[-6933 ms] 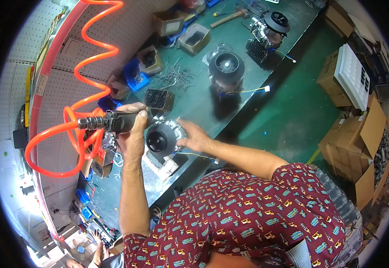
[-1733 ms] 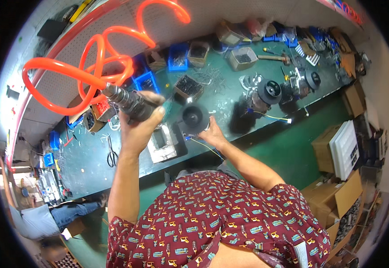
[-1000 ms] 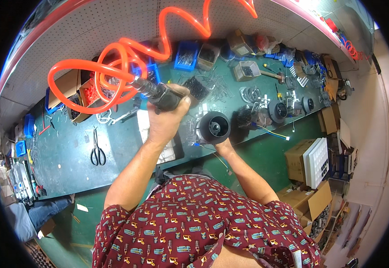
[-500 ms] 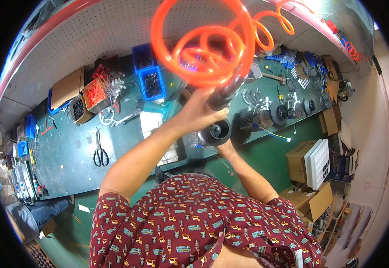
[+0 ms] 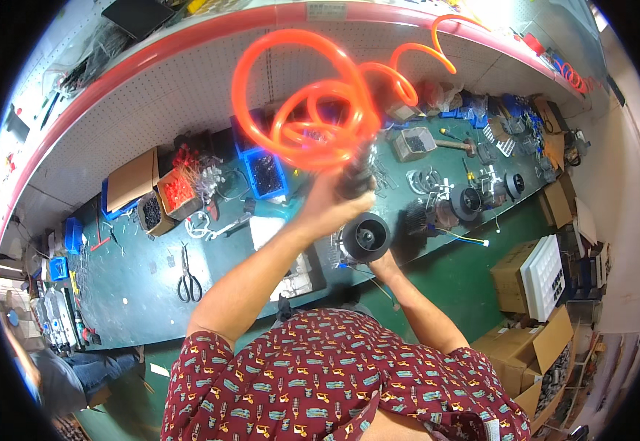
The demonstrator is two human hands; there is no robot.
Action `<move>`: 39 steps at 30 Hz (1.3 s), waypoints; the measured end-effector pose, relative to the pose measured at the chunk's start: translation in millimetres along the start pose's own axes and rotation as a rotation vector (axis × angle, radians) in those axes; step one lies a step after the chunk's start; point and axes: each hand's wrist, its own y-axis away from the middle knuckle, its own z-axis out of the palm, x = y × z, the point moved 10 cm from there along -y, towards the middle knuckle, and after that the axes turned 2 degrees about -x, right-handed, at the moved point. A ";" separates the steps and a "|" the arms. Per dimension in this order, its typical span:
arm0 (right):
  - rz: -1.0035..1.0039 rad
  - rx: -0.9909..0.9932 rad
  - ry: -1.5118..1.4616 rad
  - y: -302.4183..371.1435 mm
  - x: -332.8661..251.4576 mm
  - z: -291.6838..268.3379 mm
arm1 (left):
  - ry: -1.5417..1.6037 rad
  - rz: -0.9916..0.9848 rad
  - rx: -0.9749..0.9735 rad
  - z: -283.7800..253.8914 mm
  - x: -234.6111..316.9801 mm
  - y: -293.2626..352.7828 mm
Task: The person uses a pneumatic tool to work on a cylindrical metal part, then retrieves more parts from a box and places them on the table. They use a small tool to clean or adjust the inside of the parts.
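My left hand (image 5: pixel 329 204) is wrapped round a black-bodied air screwdriver (image 5: pixel 359 176), held upright above the bench. An orange coiled air hose (image 5: pixel 301 95) runs from its top. Just below stands a motor assembly with a round black fan housing (image 5: pixel 365 237), open side up. The tool's lower tip is hidden behind my left hand. At the near side of that assembly, my right hand (image 5: pixel 385 266) grips it, its fingers mostly hidden behind the housing. Two similar assemblies with black housings (image 5: pixel 466 201) (image 5: pixel 514 184) stand further right on the green bench (image 5: pixel 143 294).
Black-handled scissors (image 5: pixel 189 283) lie on the left. Behind are a blue bin (image 5: pixel 266 175) of dark small parts and a box of red parts (image 5: pixel 178 191). A hammer (image 5: pixel 456 145) lies at the back right. Cardboard boxes (image 5: pixel 512 275) stand on the floor. Another person's leg (image 5: pixel 106 371) shows lower left.
The whole view has shifted, so the bench things sit lower and further right. The hose loops have swung. Both hands keep their places at the tool and the motor assembly.
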 end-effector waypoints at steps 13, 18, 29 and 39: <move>0.016 0.242 0.456 25.7 -105.2 -92.1 | -0.429 -0.535 0.222 -150.4 -116.6 62.8; -0.101 -0.170 0.909 6.5 -164.9 -40.1 | -0.668 -0.591 0.103 -159.5 -176.7 79.3; -0.240 -0.084 1.132 -5.0 -192.2 -40.6 | -0.872 -0.600 0.103 -185.1 -190.0 70.1; -0.067 0.606 0.498 79.8 -120.3 -179.7 | -1.273 -0.666 0.012 -218.1 -208.2 30.1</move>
